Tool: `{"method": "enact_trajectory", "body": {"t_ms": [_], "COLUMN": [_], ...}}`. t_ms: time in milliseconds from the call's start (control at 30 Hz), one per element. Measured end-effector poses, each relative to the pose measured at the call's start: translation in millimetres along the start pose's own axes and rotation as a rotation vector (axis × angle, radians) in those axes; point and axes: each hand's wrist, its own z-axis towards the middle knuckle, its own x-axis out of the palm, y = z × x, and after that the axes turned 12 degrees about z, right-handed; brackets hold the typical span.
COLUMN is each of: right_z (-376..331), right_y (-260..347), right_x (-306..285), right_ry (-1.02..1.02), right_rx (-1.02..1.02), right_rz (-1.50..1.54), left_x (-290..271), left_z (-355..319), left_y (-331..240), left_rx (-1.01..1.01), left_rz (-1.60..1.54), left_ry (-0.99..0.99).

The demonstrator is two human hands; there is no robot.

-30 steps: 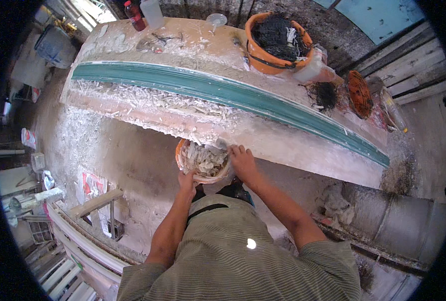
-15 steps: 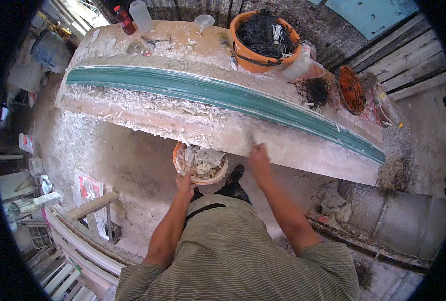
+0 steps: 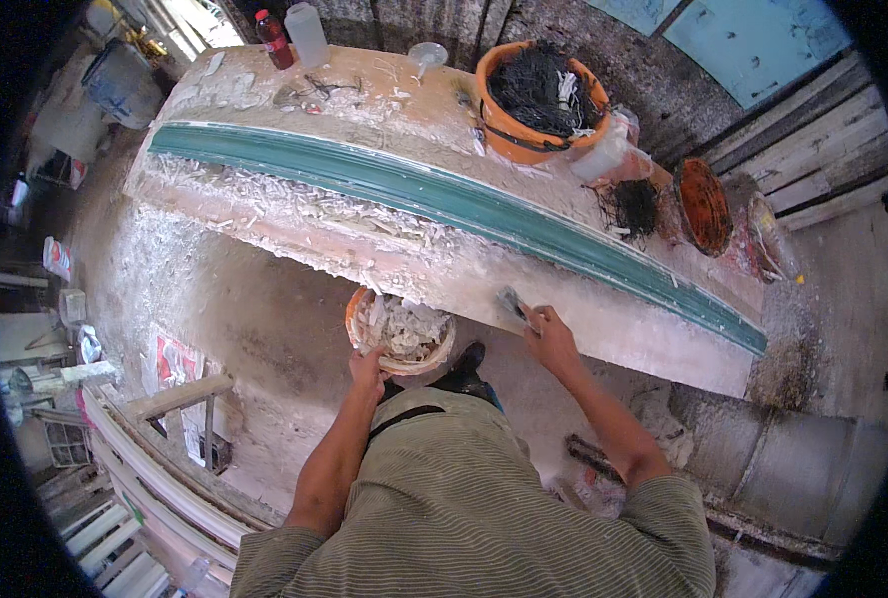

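My left hand point(image 3: 367, 371) grips the rim of an orange bucket point(image 3: 352, 311) that sits under the bench's front edge. Broken white plaster scraps point(image 3: 409, 329) fill the bucket. In my right hand point(image 3: 551, 337) is a scraper point(image 3: 511, 301) with a greyish blade, its tip at the bench top near the front edge. A long green moulding strip point(image 3: 414, 191) runs lengthwise along the bench point(image 3: 643, 339). White chips and crumbs point(image 3: 334, 211) lie along the strip's near side, thickest toward the left.
At the back of the bench stand an orange bucket point(image 3: 504, 135) of dark fibres, a red bottle point(image 3: 274, 42), a pale plastic jug point(image 3: 307, 35) and a clear funnel-like piece point(image 3: 427, 57). Another orange container point(image 3: 703, 207) lies at the right. A wooden frame point(image 3: 179, 399) stands at lower left.
My right hand has shifted a little right and down, and the scraper now shows clearly instead of blurred. My left hand stays on the bucket rim. The view has tilted slightly.
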Motion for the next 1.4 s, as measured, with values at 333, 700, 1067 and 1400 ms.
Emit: {"method": "enact_trajectory", "body": {"t_ms": [333,700,1067,1400], "right_z": [117.4,48.1,62.4,72.5], "right_y": [26.3,12.9,19.8,25.1], "right_x": [69.8,30.5,46.5,81.1], "right_ry": [-0.006,0.097,0.204,0.148], "right_rx": [0.069,0.021,0.008,-0.135], "right_rz": [0.036,-0.159,-0.155,-0.205], "left_x": [1.5,-1.2,-9.7,-12.2], "left_z": [-0.4,-1.2,-1.2,7.9], "left_y": [-6.2,-1.1,-1.6,-6.5], "left_rx": [0.100,0.076,0.035,0.110], "left_rz": [-0.033,-0.111,-0.076,-0.076], "left_ry": [0.077,0.048,0.028,0.033]}}
